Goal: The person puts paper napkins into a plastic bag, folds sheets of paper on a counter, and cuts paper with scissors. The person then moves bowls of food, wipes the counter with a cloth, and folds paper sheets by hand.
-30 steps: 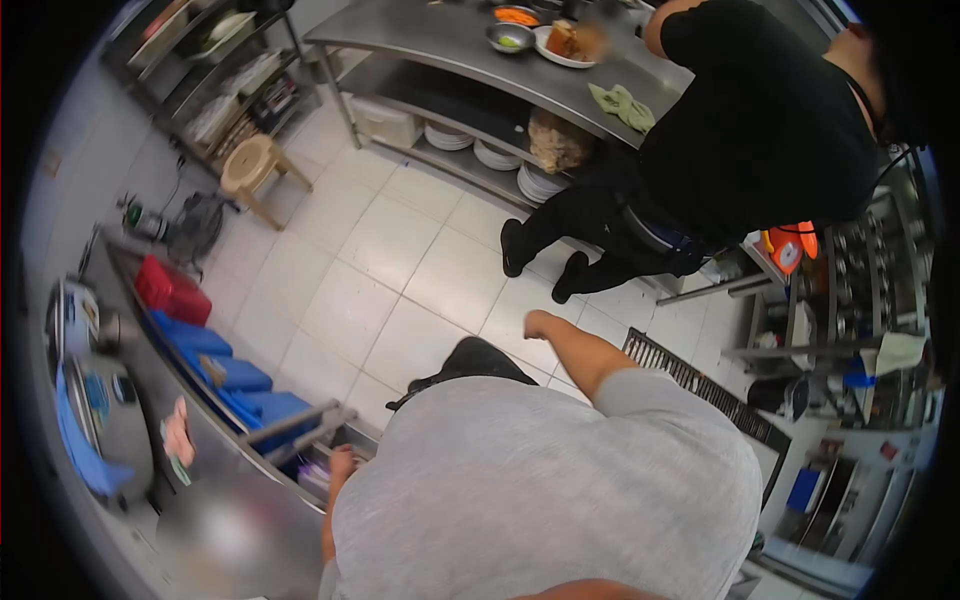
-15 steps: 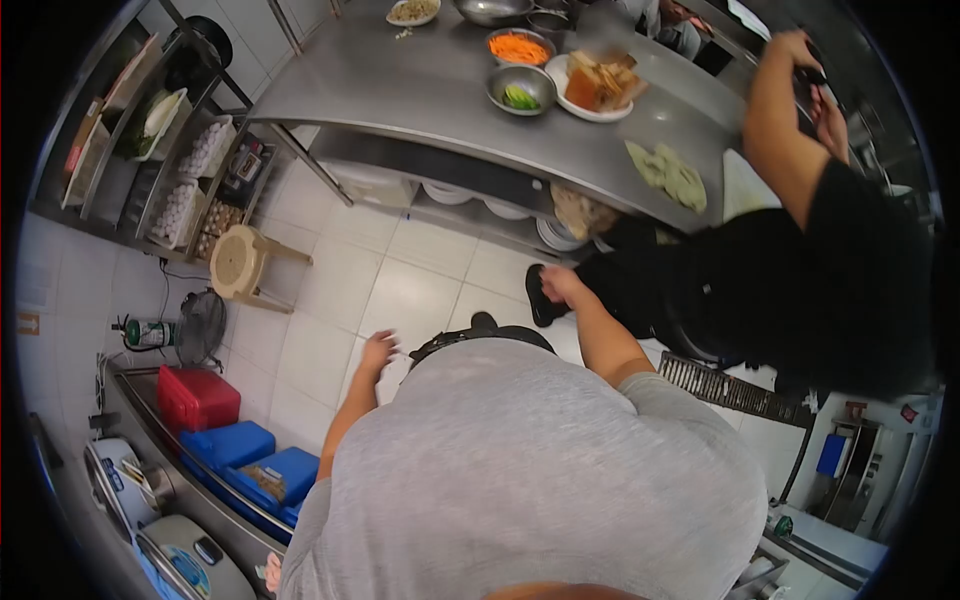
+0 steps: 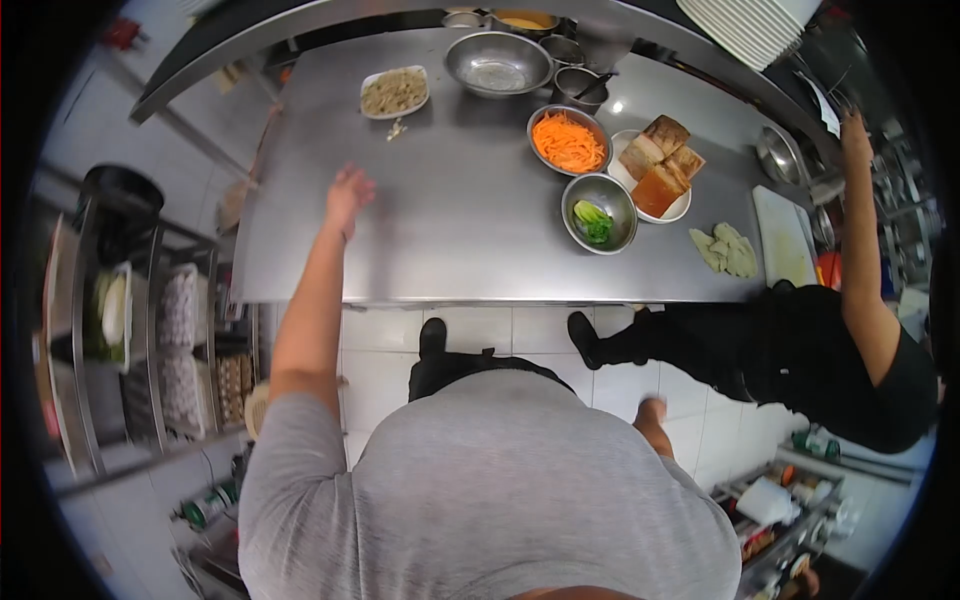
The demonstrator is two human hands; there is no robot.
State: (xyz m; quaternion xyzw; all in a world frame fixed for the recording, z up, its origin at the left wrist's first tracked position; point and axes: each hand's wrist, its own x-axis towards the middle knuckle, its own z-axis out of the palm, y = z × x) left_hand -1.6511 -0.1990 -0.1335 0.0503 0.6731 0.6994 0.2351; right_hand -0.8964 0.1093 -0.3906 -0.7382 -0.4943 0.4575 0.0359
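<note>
My left hand (image 3: pixel 350 195) reaches out over the steel table (image 3: pixel 440 245), fingers loosely apart and holding nothing. Nearest to it is a white dish (image 3: pixel 395 93) of chopped pale food, with a few crumbs beside it. Low at my right side hangs my right hand (image 3: pixel 652 410), small and unclear, away from the table. A wide metal bowl (image 3: pixel 498 65) stands at the back. Further right are a bowl of shredded carrots (image 3: pixel 568 142), a bowl with green leaves (image 3: pixel 598 215) and a white plate holding browned chunks (image 3: pixel 662 170).
A crumpled pale green cloth (image 3: pixel 725 250) and a white cutting board (image 3: pixel 785 235) lie at the table's right. A co-worker in black (image 3: pixel 800 350) stands there, one arm raised. Shelves with egg trays (image 3: pixel 185 330) line the left. Stacked white plates (image 3: pixel 745 30) sit overhead.
My view has turned left and come closer to the table. My left hand has risen from beside my body to over the tabletop. My right hand has dropped back by my side.
</note>
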